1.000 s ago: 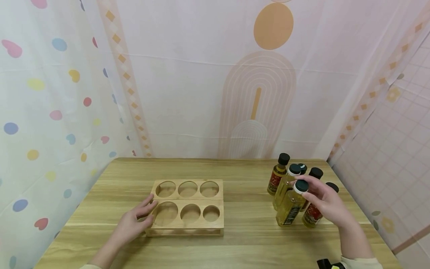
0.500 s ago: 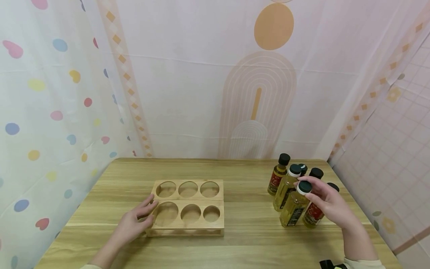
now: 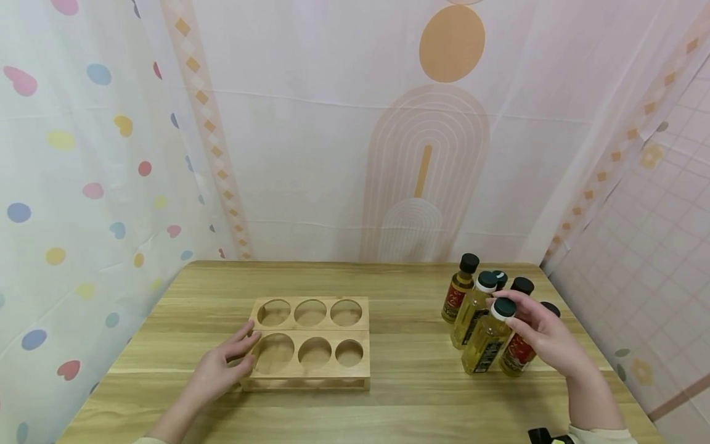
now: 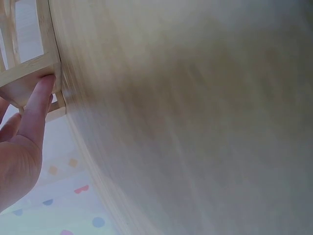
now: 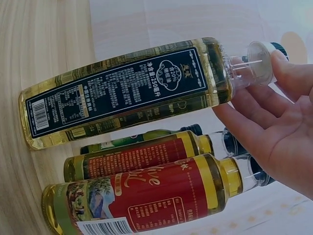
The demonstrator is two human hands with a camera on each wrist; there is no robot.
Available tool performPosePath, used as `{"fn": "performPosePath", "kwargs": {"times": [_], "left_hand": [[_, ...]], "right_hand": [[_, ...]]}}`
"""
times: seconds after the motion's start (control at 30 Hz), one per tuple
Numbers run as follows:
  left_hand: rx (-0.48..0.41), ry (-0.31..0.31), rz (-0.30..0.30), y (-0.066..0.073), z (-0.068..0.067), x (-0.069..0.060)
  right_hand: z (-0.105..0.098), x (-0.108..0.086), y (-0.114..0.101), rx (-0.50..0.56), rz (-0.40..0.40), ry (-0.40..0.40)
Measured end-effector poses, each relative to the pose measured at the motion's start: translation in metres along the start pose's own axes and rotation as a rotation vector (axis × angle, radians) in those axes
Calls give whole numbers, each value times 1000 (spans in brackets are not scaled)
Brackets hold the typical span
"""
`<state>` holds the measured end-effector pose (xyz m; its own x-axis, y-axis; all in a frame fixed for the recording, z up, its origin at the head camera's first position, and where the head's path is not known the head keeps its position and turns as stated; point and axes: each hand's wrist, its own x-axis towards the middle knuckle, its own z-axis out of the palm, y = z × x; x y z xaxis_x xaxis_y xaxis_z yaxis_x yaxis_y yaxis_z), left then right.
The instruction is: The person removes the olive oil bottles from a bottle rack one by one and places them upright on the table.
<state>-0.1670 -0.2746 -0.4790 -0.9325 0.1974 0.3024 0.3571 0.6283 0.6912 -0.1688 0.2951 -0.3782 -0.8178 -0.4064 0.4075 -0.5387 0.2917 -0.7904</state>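
My right hand (image 3: 546,336) pinches a clear bottle of yellow oil (image 3: 485,345) by its neck, just under the dark green cap. In the right wrist view, this oil bottle (image 5: 117,90) shows a black back label, with the thumb at its cap and fingers beneath the neck. My left hand (image 3: 219,370) touches the left end of a wooden bottle rack (image 3: 363,330), which has two rows of round holes of different sizes. The left wrist view shows a straight digit (image 4: 36,110) against the rack's end panel (image 4: 29,83); the other fingers are partly hidden.
Close around the held bottle stand another green-capped oil bottle (image 3: 471,308), a red-labelled oil bottle (image 3: 456,296) and several more, partly behind my right hand. The wooden table (image 3: 410,407) ends at a patterned curtain (image 3: 299,154).
The held bottle and my right hand have shifted slightly right, opening a small gap to the green-capped bottle behind. My left hand and the rack have stayed put.
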Motion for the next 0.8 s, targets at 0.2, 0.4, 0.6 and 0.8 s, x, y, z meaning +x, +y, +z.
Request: {"fn": "performPosePath", "kwargs": {"times": [0.2, 0.4, 0.6, 0.8], "left_hand": [[-2, -6, -3, -1, 0, 1], [23, 7, 2, -3, 1, 2], [39, -5, 14, 1, -2, 1], [189, -5, 95, 9, -12, 7]], "right_hand": [[2, 2, -3, 5, -4, 4], [4, 1, -4, -42, 6, 42], [10, 4, -14, -201, 16, 151], [16, 14, -25, -401, -45, 229]]}}
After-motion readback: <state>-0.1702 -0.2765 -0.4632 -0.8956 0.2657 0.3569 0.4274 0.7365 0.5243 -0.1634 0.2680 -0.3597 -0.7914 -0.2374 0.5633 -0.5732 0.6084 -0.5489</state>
